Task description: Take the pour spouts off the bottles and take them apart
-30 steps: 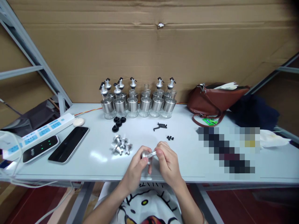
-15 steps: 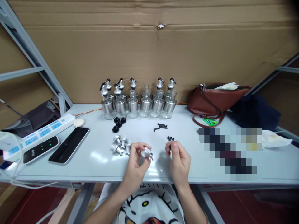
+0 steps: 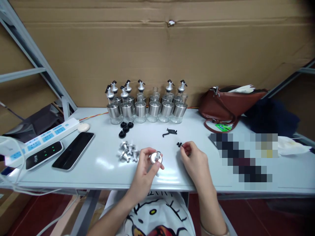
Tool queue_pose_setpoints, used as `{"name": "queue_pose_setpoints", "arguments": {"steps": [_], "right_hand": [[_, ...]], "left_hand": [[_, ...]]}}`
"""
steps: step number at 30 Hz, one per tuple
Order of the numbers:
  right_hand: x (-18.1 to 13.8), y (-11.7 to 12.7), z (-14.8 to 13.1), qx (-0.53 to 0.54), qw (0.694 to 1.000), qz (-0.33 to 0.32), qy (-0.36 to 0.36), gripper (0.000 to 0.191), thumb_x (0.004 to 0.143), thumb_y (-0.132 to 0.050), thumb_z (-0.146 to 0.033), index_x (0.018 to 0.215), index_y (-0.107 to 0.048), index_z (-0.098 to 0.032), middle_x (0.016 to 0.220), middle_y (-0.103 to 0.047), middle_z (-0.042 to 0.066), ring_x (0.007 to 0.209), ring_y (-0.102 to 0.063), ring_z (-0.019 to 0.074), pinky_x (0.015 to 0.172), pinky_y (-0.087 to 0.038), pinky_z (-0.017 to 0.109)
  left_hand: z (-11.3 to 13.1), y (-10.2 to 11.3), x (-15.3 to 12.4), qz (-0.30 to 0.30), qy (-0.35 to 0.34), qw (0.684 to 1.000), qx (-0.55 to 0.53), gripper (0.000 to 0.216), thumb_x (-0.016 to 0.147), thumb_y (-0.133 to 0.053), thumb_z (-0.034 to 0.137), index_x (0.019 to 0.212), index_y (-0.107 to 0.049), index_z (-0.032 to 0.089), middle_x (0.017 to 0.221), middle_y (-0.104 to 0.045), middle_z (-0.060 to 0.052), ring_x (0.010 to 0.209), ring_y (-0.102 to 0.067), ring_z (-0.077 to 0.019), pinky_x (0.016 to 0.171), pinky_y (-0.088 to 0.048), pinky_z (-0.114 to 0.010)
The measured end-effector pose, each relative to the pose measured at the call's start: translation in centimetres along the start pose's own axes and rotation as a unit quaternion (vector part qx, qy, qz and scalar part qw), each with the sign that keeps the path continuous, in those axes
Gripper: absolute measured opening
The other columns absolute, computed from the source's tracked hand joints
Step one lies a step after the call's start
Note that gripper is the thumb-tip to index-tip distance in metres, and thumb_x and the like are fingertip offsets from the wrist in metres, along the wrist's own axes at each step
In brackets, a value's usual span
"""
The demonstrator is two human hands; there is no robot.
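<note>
My left hand pinches a silver pourer top above the table's front, its round base and short spout turned up towards me. Fingers curled together, my right hand reaches down to the small black plugs; whether one is between its fingertips is hidden. Behind them lie thin black levers. Left of my left hand is a loose pile of silver pourer tops, with several black ribbed stoppers farther back.
Glass bottles with steel bands stand in two rows at the back, several topped with pourers. A phone, a Wi-Fi device and a power strip lie left. A brown bag sits back right, near a blurred patch.
My right hand has moved forward and come down at the black plugs. The pourer top in my left hand has turned, its spout now pointing upward. The whole view has shifted slightly.
</note>
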State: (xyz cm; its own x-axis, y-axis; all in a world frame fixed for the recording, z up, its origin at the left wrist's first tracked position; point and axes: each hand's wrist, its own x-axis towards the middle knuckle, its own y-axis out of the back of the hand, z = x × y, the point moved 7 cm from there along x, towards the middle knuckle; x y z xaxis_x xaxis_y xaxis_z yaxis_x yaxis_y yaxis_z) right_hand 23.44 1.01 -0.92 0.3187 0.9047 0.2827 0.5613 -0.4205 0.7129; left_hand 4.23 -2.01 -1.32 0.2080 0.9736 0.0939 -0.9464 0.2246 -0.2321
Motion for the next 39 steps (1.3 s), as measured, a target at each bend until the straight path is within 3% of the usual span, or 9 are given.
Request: {"name": "queue_pose_setpoints", "arguments": {"steps": [7, 13, 18, 20, 25, 30, 32, 35, 39], "right_hand": [[-0.1, -0.2, -0.3, -0.074, 0.992, 0.043, 0.092, 0.01, 0.082, -0.044, -0.024, 0.079, -0.053, -0.02, 0.081, -0.06, 0.011, 0.08, -0.05, 0.0254, 0.075, -0.041, 0.038], [0.0, -0.4, 0.5, -0.074, 0.993, 0.033, 0.086, 0.008, 0.082, -0.047, -0.022, 0.085, -0.054, -0.019, 0.084, -0.059, 0.01, 0.081, -0.049, 0.026, 0.075, -0.041, 0.039], [-0.6, 1.3, -1.7, 0.037, 0.993, 0.083, 0.079, 0.013, 0.083, -0.052, -0.032, 0.082, -0.054, -0.019, 0.083, -0.057, 0.008, 0.081, -0.051, 0.023, 0.075, -0.04, 0.035], [-1.4, 1.0, -3.6, 0.139, 0.985, 0.037, 0.093, 0.018, 0.086, -0.05, -0.035, 0.079, -0.054, -0.02, 0.079, -0.058, 0.004, 0.075, -0.051, 0.0188, 0.072, -0.04, 0.031], [-4.4, -1.7, -7.6, 0.306, 0.93, -0.168, 0.116, 0.042, 0.096, -0.031, -0.043, 0.063, -0.045, -0.02, 0.06, -0.046, -0.002, 0.058, -0.043, 0.0122, 0.056, -0.034, 0.025], [-5.1, -2.2, -8.0, 0.349, 0.904, -0.224, 0.107, 0.049, 0.09, -0.038, -0.059, 0.061, -0.041, -0.02, 0.056, -0.036, -0.004, 0.052, -0.033, 0.0096, 0.05, -0.028, 0.024], [-5.1, -2.4, -7.8, 0.348, 0.902, -0.242, 0.086, 0.053, 0.087, -0.04, -0.062, 0.055, -0.034, -0.02, 0.052, -0.028, -0.006, 0.05, -0.026, 0.0084, 0.047, -0.023, 0.024], [-5.2, -3.0, -7.4, 0.396, 0.878, -0.268, 0.008, 0.058, 0.084, -0.041, -0.066, 0.051, -0.028, -0.021, 0.048, -0.022, -0.006, 0.047, -0.02, 0.0075, 0.045, -0.018, 0.024], [-6.4, -4.2, -7.9, 0.481, 0.802, -0.346, -0.078, 0.059, 0.078, -0.048, -0.07, 0.053, -0.024, -0.023, 0.049, -0.016, -0.008, 0.045, -0.015, 0.0063, 0.043, -0.014, 0.024]], "left_hand": [[0.1, -0.1, 0.0, -0.002, 0.006, 1.0, 0.003, 0.02, 0.09, -0.052, 0.028, 0.106, -0.041, 0.023, 0.103, -0.056, -0.002, 0.079, -0.059, -0.0104, 0.079, -0.042, -0.029], [0.1, 0.0, 0.0, 0.007, 0.007, 1.0, -0.004, 0.023, 0.091, -0.052, 0.034, 0.107, -0.039, 0.023, 0.103, -0.056, -0.003, 0.077, -0.058, -0.0103, 0.08, -0.041, -0.03], [-0.2, 0.1, 0.1, 0.01, 0.008, 0.999, 0.04, 0.032, 0.093, -0.042, 0.05, 0.107, -0.04, 0.022, 0.083, -0.055, 0.0, 0.076, -0.053, -0.0128, 0.079, -0.04, -0.029], [-0.3, 0.1, 0.0, 0.0, 0.013, 0.997, 0.076, 0.038, 0.093, -0.038, 0.056, 0.108, -0.043, 0.022, 0.077, -0.051, 0.001, 0.074, -0.049, -0.0133, 0.076, -0.039, -0.027], [0.1, 0.3, -0.1, -0.016, 0.0, 0.996, 0.093, 0.041, 0.09, -0.04, 0.059, 0.106, -0.046, 0.022, 0.092, -0.054, -0.002, 0.079, -0.048, -0.0134, 0.075, -0.039, -0.026], [-0.4, 0.1, -0.6, -0.075, 0.029, 0.995, 0.055, 0.042, 0.082, -0.062, 0.053, 0.103, -0.04, 0.023, 0.082, -0.051, 0.003, 0.071, -0.046, -0.0111, 0.067, -0.038, -0.023], [0.0, 0.3, -0.8, -0.067, -0.008, 0.993, 0.098, 0.035, 0.085, -0.059, 0.049, 0.1, -0.044, 0.022, 0.085, -0.052, 0.001, 0.076, -0.049, -0.0125, 0.07, -0.039, -0.024], [1.6, 0.1, -0.9, -0.052, -0.137, 0.97, 0.195, 0.02, 0.094, -0.046, 0.037, 0.107, -0.046, 0.021, 0.091, -0.055, -0.003, 0.081, -0.053, -0.0148, 0.074, -0.041, -0.027], [4.0, -0.3, -1.4, -0.014, -0.317, 0.879, 0.357, 0.008, 0.094, -0.042, 0.025, 0.098, -0.048, 0.022, 0.082, -0.055, -0.003, 0.073, -0.05, -0.0167, 0.07, -0.037, -0.03]]}}
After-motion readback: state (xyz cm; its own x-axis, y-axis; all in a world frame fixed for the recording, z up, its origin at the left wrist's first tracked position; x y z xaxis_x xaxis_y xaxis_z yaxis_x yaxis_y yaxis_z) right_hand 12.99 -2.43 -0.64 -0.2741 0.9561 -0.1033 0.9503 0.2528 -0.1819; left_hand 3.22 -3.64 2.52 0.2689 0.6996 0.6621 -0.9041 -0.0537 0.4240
